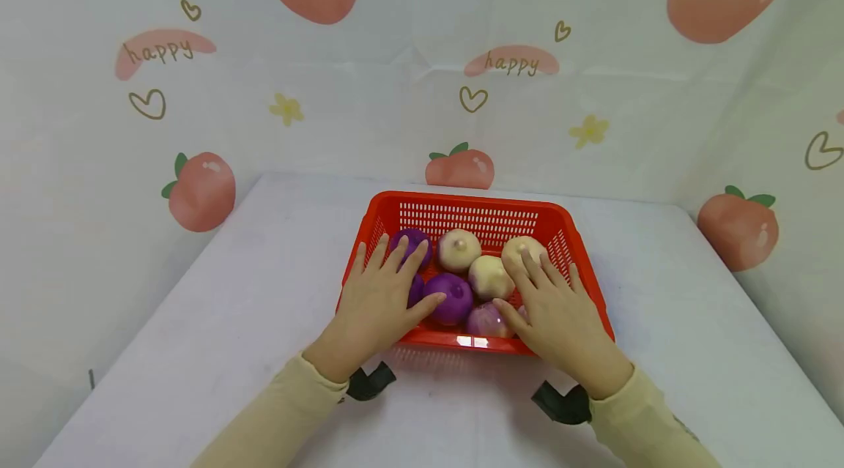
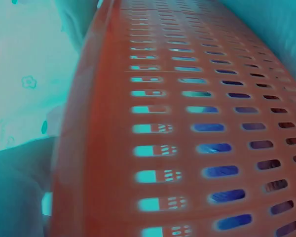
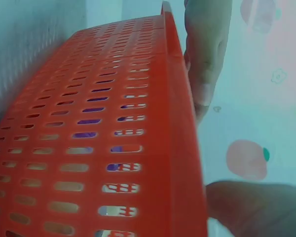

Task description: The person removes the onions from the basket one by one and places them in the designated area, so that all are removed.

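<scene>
A red plastic basket (image 1: 488, 342) with slotted walls stands on the table, holding several onion-like bulbs. Deep purple ones, such as this purple bulb (image 1: 448, 299), lie at the left; whitish ones, such as this white bulb (image 1: 459, 250), lie at the middle and right. My left hand (image 1: 372, 301) is spread palm down over the basket's left front, fingers straight, thumb overlapping a purple bulb. Likewise my right hand (image 1: 562, 320) spreads over the right front, its fingertips overlapping a white bulb. In the right wrist view, the thumb (image 3: 256, 202) and a finger show beyond the basket rim (image 3: 180, 118).
The basket stands on a pale table (image 1: 217, 321) towards its back. Behind it hangs a white cloth backdrop (image 1: 369, 87) printed with fruit, hearts and lettering. Black straps (image 1: 371, 381) sit at both wrists.
</scene>
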{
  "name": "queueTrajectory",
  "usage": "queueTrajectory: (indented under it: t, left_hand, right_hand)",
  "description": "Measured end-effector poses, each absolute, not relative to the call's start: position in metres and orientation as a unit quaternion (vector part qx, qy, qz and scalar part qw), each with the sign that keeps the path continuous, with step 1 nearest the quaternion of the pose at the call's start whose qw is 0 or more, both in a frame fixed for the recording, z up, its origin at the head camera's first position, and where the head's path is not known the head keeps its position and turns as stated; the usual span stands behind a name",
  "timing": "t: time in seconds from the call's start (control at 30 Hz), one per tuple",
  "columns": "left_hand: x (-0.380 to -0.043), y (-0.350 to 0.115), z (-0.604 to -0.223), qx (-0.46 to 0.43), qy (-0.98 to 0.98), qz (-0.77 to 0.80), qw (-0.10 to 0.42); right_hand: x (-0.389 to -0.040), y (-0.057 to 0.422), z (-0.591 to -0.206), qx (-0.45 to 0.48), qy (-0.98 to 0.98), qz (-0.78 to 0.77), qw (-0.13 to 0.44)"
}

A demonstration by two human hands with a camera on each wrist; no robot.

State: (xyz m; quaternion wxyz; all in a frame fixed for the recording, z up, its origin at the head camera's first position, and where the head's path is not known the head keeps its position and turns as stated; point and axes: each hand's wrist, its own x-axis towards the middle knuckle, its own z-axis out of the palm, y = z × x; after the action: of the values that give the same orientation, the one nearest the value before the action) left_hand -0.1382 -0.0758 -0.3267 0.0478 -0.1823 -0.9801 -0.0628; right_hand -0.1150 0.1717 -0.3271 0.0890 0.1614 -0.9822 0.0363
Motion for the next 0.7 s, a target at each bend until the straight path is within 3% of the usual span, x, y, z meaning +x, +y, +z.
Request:
queueTrajectory:
  t: [0.33, 0.7]
  left_hand:
    - [-0.140, -0.092, -0.306, -0.208, -0.967, -0.138, 0.059]
    - [-0.149, -0.133, -0.285, -0.147, -0.942, -0.298, 0.050]
  right_hand:
    - [-0.112, 0.181, -0.314, 0.181, -0.971, 0.086, 0.128]
    - [-0.111, 0.202, -0.295, 0.143, -0.967, 0.187, 0.100]
